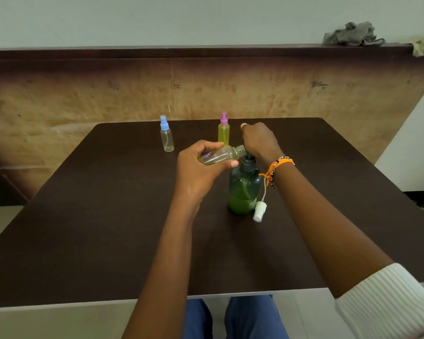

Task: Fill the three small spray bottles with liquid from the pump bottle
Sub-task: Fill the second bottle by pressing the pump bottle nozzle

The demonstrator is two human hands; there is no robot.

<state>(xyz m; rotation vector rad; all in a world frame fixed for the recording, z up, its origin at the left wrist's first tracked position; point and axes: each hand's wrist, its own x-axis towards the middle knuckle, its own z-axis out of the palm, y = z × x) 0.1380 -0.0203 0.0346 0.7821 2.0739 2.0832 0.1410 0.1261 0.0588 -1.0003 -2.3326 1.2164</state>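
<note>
A green pump bottle (243, 189) stands in the middle of the dark table (108, 216), with green liquid in its lower part. My right hand (258, 140) rests on top of its pump head and hides it. My left hand (198, 170) grips an uncapped small spray bottle (220, 155) with purple flower prints, tilted on its side, its open neck against the pump's spout. Some yellowish liquid lies inside it. Its white spray cap (259, 211) with a dip tube lies beside the pump bottle. A pink-capped bottle (223, 132) full of yellow liquid and a clear blue-capped bottle (166, 134) stand further back.
A brown board wall (83, 94) rises behind the table. Grey cloths (353, 34) lie on the ledge at the top right. The table's near edge (206, 296) runs just above my knees.
</note>
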